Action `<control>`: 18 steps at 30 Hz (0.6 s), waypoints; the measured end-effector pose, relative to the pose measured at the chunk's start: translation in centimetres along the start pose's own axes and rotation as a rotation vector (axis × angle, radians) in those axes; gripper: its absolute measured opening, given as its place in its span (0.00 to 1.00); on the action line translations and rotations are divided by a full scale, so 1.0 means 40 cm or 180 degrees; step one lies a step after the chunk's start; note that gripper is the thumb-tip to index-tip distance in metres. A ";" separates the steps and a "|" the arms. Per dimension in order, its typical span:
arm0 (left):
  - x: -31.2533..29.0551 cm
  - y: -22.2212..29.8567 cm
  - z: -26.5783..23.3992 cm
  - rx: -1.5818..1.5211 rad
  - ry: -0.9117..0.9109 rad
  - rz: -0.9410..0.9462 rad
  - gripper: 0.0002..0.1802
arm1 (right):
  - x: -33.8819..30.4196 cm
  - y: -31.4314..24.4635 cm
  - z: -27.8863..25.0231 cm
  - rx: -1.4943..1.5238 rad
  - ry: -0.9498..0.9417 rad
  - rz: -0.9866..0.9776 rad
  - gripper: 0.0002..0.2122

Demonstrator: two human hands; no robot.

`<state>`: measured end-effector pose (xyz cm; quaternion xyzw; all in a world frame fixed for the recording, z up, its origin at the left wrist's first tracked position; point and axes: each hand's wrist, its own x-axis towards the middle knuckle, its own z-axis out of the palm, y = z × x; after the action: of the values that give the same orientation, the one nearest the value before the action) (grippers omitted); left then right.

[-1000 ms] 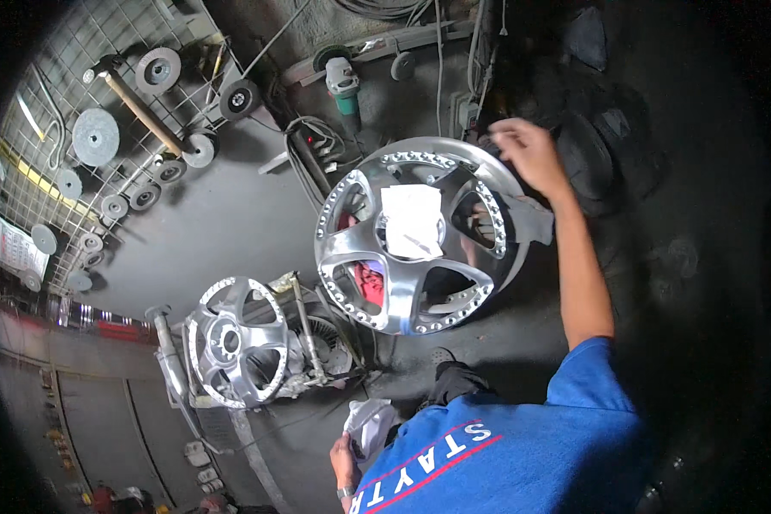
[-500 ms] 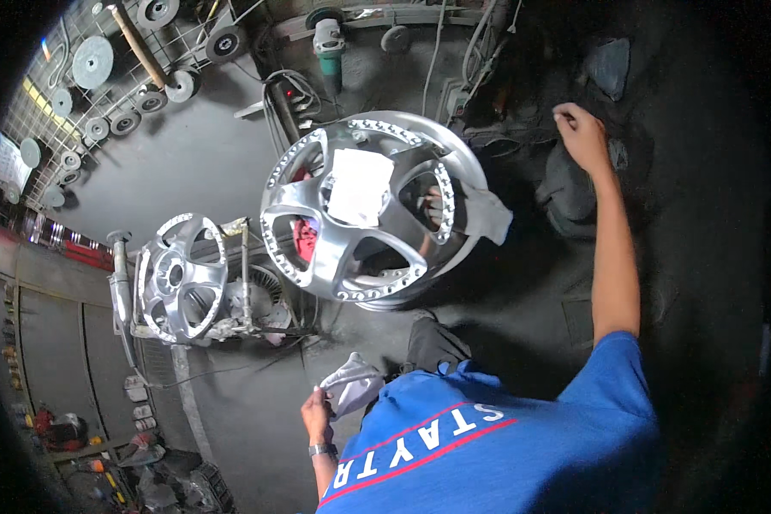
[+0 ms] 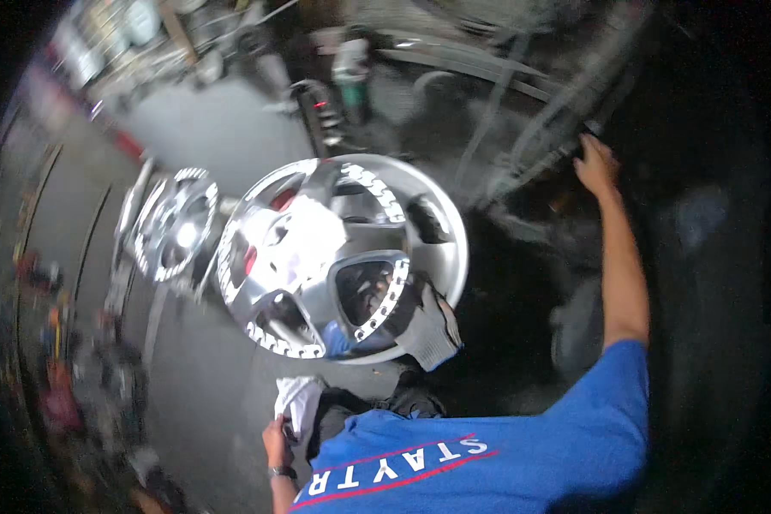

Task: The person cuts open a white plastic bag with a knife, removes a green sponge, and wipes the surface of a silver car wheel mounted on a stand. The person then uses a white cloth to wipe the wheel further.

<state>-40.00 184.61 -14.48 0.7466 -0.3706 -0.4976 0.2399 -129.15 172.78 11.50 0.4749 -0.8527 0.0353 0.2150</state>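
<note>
My left hand (image 3: 276,441), with a watch on its wrist, is closed on a white cloth (image 3: 301,399) low at the front. My right hand (image 3: 597,163) reaches out on a stretched arm to the far right, close to a dark bench or frame. Its fingers are smeared by motion, so a hold does not show. Between the arms stands a large polished alloy wheel rim (image 3: 361,244) with bolt holes round its edge. Glare covers a white sheet (image 3: 310,242) on its hub. A grey work glove (image 3: 428,321) hangs over the rim's near right side.
A second, smaller wheel rim (image 3: 177,224) sits on a stand to the left. Behind are a green angle grinder (image 3: 351,73) and a power strip with a red light (image 3: 321,107). Grinding discs hang at the upper left, blurred. Loose cables run across the back.
The view has turned, so the rims appear lower and further left. My right hand is now beside the dark frame at the back right. The cloth stays in my left hand.
</note>
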 end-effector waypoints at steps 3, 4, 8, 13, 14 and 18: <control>-0.096 0.043 0.079 -0.0525 0.0110 -0.0326 0.16 | 0.051 0.084 0.048 -0.0739 -0.0686 0.0373 0.31; -0.141 0.073 0.091 -0.0553 0.0206 -0.0588 0.15 | 0.062 0.096 0.077 -0.0807 -0.0904 0.0464 0.31; -0.205 0.008 0.152 -0.1153 0.0534 -0.0819 0.14 | 0.089 0.089 0.091 -0.1017 -0.1349 0.0005 0.26; -0.207 -0.002 0.213 -0.1112 0.0620 -0.0662 0.14 | 0.084 0.069 -0.108 -0.0191 -0.1938 -0.0359 0.19; -0.199 0.019 0.222 -0.1054 0.0543 -0.0618 0.14 | 0.086 0.110 -0.130 -0.0089 -0.1916 -0.0346 0.18; -0.164 -0.083 0.227 -0.0743 0.0487 -0.0308 0.17 | 0.140 0.038 -0.238 -0.0783 -0.1566 -0.0621 0.14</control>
<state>-48.81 191.93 -16.71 0.7664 -0.2545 -0.4899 0.3285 -129.79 171.69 22.56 0.5193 -0.8273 -0.2055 0.0602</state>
